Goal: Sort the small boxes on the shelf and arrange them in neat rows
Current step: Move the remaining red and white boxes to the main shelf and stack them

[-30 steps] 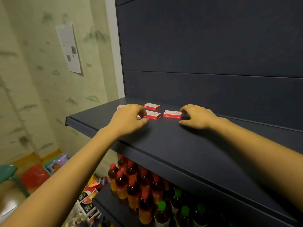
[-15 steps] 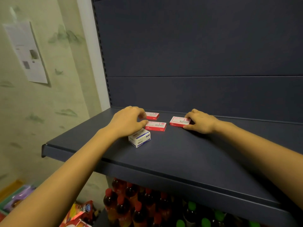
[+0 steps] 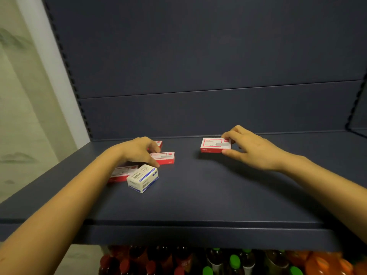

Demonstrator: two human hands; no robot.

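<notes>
Small boxes lie on a dark blue shelf (image 3: 198, 195). My right hand (image 3: 252, 148) pinches a red-and-white box (image 3: 213, 144) at its right end, at the back centre of the shelf. My left hand (image 3: 137, 150) rests over a cluster of boxes on the left, its fingertips touching a second red-and-white box (image 3: 164, 157). A third red box (image 3: 158, 143) peeks out behind the fingers near the back wall. Another red box (image 3: 122, 173) lies partly under my left wrist. A white-and-blue box (image 3: 142, 178) sits skewed in front of it, free of the hand.
The shelf's back panel (image 3: 198, 76) rises right behind the boxes. A pale upright and a wall (image 3: 23, 116) bound the left side. Below the shelf's front lip stand bottles (image 3: 178, 262) with red and green caps.
My right hand has slid its red box to the right, away from the cluster. My left hand stays over the left boxes, and one more red box now shows beneath my wrist. The camera has moved closer.
</notes>
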